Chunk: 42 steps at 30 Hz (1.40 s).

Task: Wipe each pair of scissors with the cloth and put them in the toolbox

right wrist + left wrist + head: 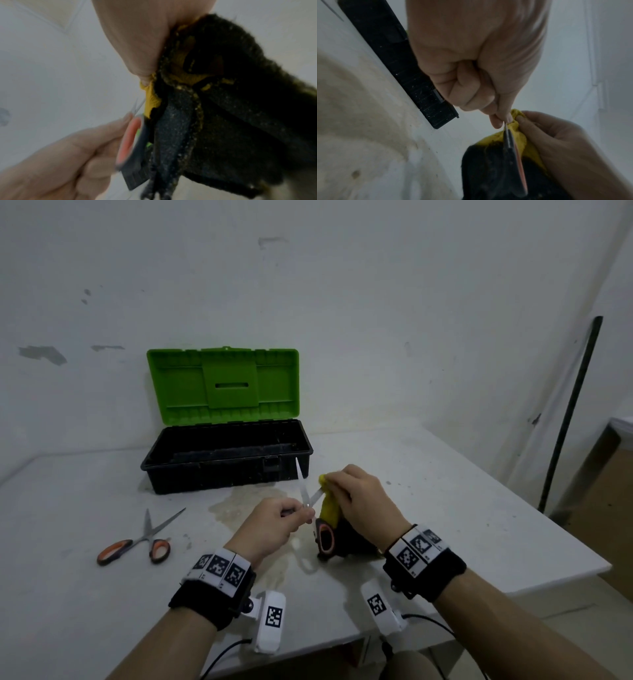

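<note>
Scissors (306,494), pinched near the pivot by the left hand (274,522), point toward twelve o'clock, the right hand (363,501) gripping the cloth (329,508) around one blade.

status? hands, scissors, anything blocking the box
Left hand pinches open scissors near the pivot. Right hand wipes one blade with cloth. Second scissors on table, unwiped. Toolbox open, path clear.
</note>
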Available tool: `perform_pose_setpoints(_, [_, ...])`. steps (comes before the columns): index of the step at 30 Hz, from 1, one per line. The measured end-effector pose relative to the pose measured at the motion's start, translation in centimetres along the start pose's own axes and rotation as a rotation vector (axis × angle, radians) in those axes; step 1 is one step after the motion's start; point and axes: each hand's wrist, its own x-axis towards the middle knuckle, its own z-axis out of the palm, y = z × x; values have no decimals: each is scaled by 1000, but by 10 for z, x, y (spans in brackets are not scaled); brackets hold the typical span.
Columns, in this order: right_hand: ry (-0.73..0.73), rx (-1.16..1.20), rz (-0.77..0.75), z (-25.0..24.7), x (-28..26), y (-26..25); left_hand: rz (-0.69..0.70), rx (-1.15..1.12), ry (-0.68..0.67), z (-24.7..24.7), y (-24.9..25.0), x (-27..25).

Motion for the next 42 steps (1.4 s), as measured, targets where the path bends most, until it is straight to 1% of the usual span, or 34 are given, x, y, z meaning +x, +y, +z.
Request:
perform_pose_setpoints(2, [52,-41,134,-7,12,11,16,25,-7,-1,-2,0])
perform_pose_setpoints(3, [66,-66,176,-12,16,15,14,30,-3,-1,-3,0])
perform_pose_setpoints(4, [81,-77,188,-15,18,16,9,31,4,-2,-3,0])
perform_pose_setpoints(6, [97,-38,113,-17,16,9,4,33,22,-3,-3,0])
perform_pose_setpoints(7, [63,-11,56,-15,13,3,0,30,29,-3,-3,0])
perform_pose_setpoints(8, [-6,-1,19,-11,8,-3,-5,24,31,-3,-3,0])
perform_pose_setpoints(10, [-147,-35,7,-2,0,-10,-10,25,21,-1,-2,0])
perform_pose_setpoints(11, [-173,-53,35,0,-1,-8,-9,45,16,-1,-1,0])
perform_pose_setpoints(14, [-115,-95,175,-7,10,2,6,110,6,-2,-2,-3])
perform_pose_setpoints(15, [-88,-117,201,-11,13,5,5,118,3,-2,-2,-4])
perform_pose_setpoints(17, [-56,-129,200,-15,17,5,-1,131,9,-3,-2,-4])
perform_pose_setpoints(18, [-75,-119,176,-15,17,0,4,152,19,-4,-1,-4])
perform_pose_setpoints(20, [-183,-108,117,-9,13,-15,22,227,34,-3,2,-4])
perform_pose_setpoints(22, [-296,-136,91,-1,8,-24,47,309,38,-2,6,-3])
perform_pose_setpoints(23, [-320,-156,89,2,7,-24,59,344,36,-2,7,-4])
perform_pose_setpoints(25, [-309,-192,135,1,13,-18,71,390,26,-2,8,-5])
perform_pose_setpoints(28, [-231,-231,277,-7,25,-1,61,373,32,-6,4,-7])
perform_pose_setpoints(29, [-180,-218,283,-10,26,2,46,335,35,-7,2,-7])
perform_pose_setpoints(30, [-122,-184,255,-12,25,3,31,283,39,-8,0,-7])
perform_pose_setpoints(31, [-75,-135,204,-13,21,1,13,227,45,-8,-1,-6])
perform_pose_setpoints(32, [-63,-86,144,-13,17,-5,-5,175,51,-8,-1,-5])
perform_pose_setpoints(33, [-87,-50,89,-10,12,-13,-22,131,54,-7,-1,-4])
perform_pose_setpoints(35, [-193,-45,23,-2,3,-26,-33,90,45,-4,0,-3])
perform_pose_setpoints(37, [-244,-73,20,7,-2,-27,-21,91,26,0,0,-3])
perform_pose_setpoints(42, [-127,-59,198,2,7,-1,-30,137,23,-5,-2,-5])
